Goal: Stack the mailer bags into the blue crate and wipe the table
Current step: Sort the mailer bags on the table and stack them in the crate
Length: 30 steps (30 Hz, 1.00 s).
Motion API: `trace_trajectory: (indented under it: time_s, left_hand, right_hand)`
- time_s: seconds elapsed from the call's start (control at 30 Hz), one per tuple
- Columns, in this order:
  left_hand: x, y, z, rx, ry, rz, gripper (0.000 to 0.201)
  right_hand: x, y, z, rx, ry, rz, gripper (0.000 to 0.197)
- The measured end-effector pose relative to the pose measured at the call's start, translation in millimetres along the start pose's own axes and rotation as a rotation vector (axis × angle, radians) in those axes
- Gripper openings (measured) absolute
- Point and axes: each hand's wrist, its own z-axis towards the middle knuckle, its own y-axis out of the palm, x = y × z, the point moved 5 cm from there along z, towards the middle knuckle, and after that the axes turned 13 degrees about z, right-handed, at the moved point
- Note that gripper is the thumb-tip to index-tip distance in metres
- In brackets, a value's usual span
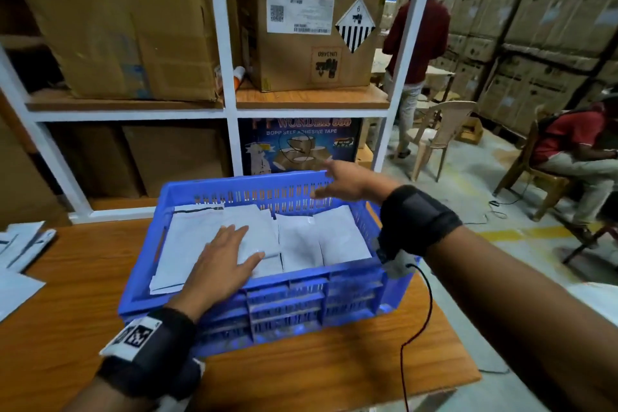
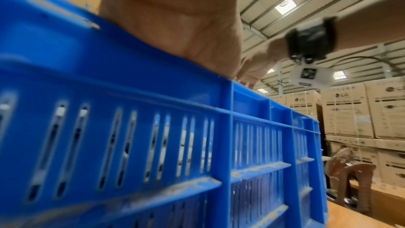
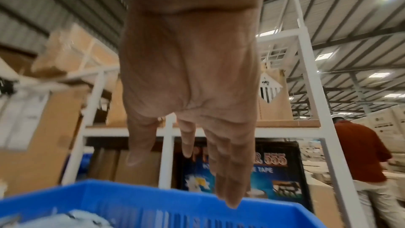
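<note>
A blue slotted crate (image 1: 351, 281) sits on the wooden table (image 1: 77, 328); its near wall (image 2: 153, 127) fills the left wrist view. Several white mailer bags (image 1: 301, 237) lie flat inside it. My left hand (image 1: 227, 254) lies palm down on the bags at the left of the crate, fingers straight. My right hand (image 1: 341, 182) hovers over the crate's far right rim (image 3: 153, 195), fingers spread and holding nothing (image 3: 197, 145). More white mailer bags (image 1: 20, 244) lie on the table at the far left.
A white shelf rack (image 1: 224, 43) with cardboard boxes stands just behind the table. A black cable (image 1: 421, 318) hangs from my right wrist over the table's right edge. One person stands (image 1: 418, 37) and another sits (image 1: 575, 144) at the right, near plastic chairs.
</note>
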Motion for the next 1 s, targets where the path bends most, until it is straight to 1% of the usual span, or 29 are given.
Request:
trace_trajectory:
  time_s: [0.1, 0.23, 0.3, 0.37, 0.43, 0.53, 0.63, 0.7, 0.83, 1.0]
  left_hand:
    - [11.7, -26.3, -10.4, 0.158, 0.026, -0.085, 0.070]
    - [39.9, -71.5, -36.1, 0.423, 0.055, -0.098, 0.079]
    - [54.2, -88.1, -57.4, 0.548, 0.093, -0.058, 0.077]
    - [65.1, -98.7, -84.0, 0.625, 0.107, -0.027, 0.073]
    - [70.1, -101.8, -113.0, 0.645, 0.095, -0.009, 0.068]
    - [63.8, -95.2, -159.4, 0.661, 0.073, -0.012, 0.062]
    - [41.3, -81.4, -200.1, 0.637, -0.026, 0.015, 0.061]
    - [19.6, -71.0, -225.2, 0.623, -0.101, 0.029, 0.060]
    - [-37.6, -48.1, -268.2, 0.574, -0.240, 0.029, 0.060]
    - [-127.9, -28.5, -321.8, 0.547, -0.412, -0.001, 0.056]
  right_hand:
    - [-0.2, 7.4, -39.1, 0.203, -0.181, 0.163, 0.070]
    - [-5.7, 23.2, -97.9, 0.442, -0.350, 0.399, 0.070]
    - [-10.0, 31.1, -124.6, 0.524, -0.450, 0.496, 0.070]
    - [-16.3, 40.1, -147.4, 0.551, -0.536, 0.545, 0.072]
    - [-23.4, 54.1, -165.3, 0.530, -0.582, 0.566, 0.073]
    - [-35.1, 81.2, -190.7, 0.450, -0.658, 0.629, 0.072]
    - [-45.1, 117.0, -205.0, 0.381, -0.666, 0.683, 0.069]
    - [-54.5, 146.0, -209.7, 0.347, -0.656, 0.717, 0.066]
    - [-88.2, 213.4, -208.6, 0.229, -0.680, 0.734, 0.064]
    - [-156.0, 293.6, -194.8, 0.072, -0.696, 0.751, 0.063]
